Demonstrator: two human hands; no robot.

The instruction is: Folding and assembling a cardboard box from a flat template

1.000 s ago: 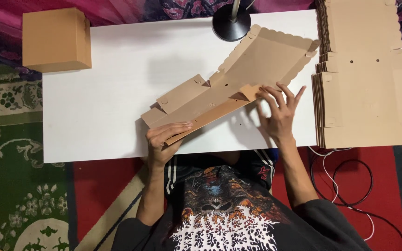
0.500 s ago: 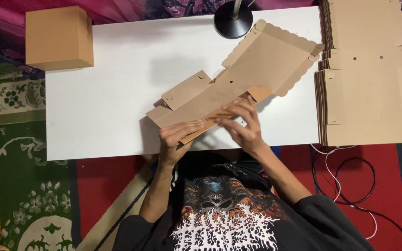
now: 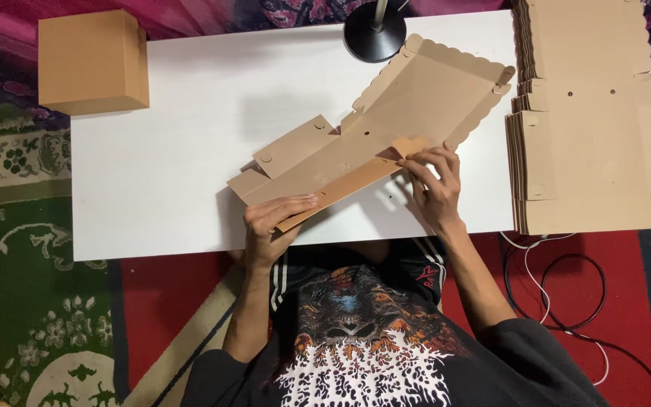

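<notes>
Spreading across the middle of the view, the white tabletop carries everything else and serves as the landmark. Beyond its left and near edges, patterned rugs in green and red cover the floor. At the tabletop's right end lies a tall stack of flat cardboard cutouts, its edges overhanging the near side. On the far left corner of the tabletop stands a closed brown cardboard box. Near the tabletop's centre, slanting from the near middle toward the far right, lies the flat cardboard box blank with scalloped edges and small tabs; its long near flap is raised off the surface. At the far edge of the tabletop, just beyond the blank's scalloped end, sits a round black lamp base. A white cable loops on the red rug below the tabletop's right near corner. The left hand grips the blank's near-left end, fingers curled over the raised flap. The right hand pinches the flap's right end beside a small folded tab, fingers close together on the cardboard.
</notes>
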